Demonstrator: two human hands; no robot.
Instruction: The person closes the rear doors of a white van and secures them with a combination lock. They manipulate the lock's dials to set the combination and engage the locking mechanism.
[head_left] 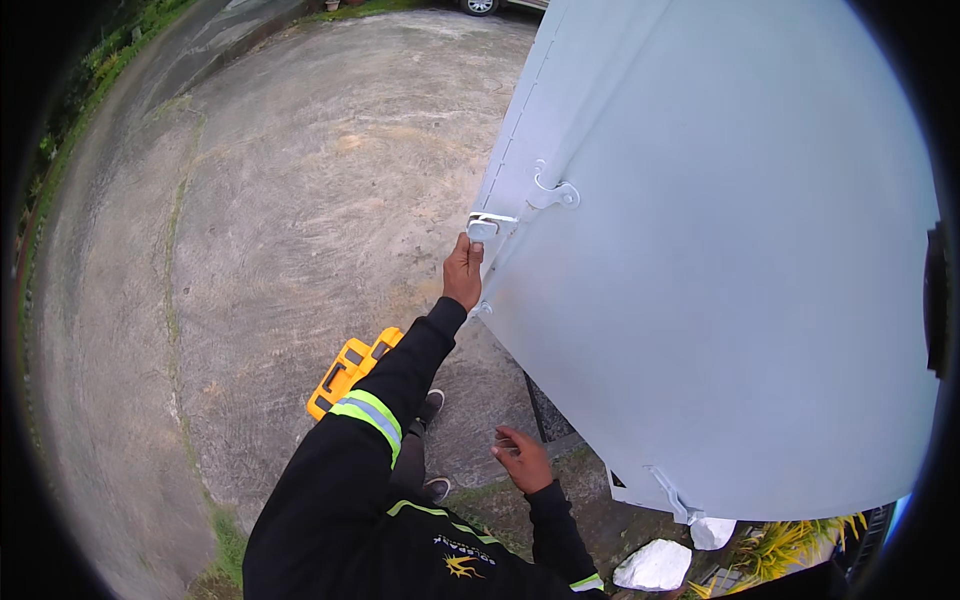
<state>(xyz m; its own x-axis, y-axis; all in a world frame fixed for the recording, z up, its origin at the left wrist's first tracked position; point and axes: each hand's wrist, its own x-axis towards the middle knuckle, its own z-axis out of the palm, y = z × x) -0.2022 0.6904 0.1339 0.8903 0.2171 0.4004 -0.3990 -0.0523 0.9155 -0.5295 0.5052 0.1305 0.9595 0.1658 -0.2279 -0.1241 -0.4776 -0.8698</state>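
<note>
A large light-grey metal door or panel (720,260) fills the right side of the view. On its left edge sits a small metal latch (482,231) with a rounded tab. My left hand (464,272) reaches up to this edge, its fingers closed on the latch's lower part; the fingertips are partly hidden. Lower down, my right hand (523,460) hangs apart from the panel. Its fingers are loosely bent and spread, with nothing visible in them. A curved metal bracket (555,192) is fixed to the panel above the latch.
A yellow tool case (352,370) lies on the concrete ground (300,230), beside my left forearm and shoes (432,405). White rocks (653,566) and yellow-green plants (790,545) sit below the panel. A parked vehicle (480,5) shows at the top edge.
</note>
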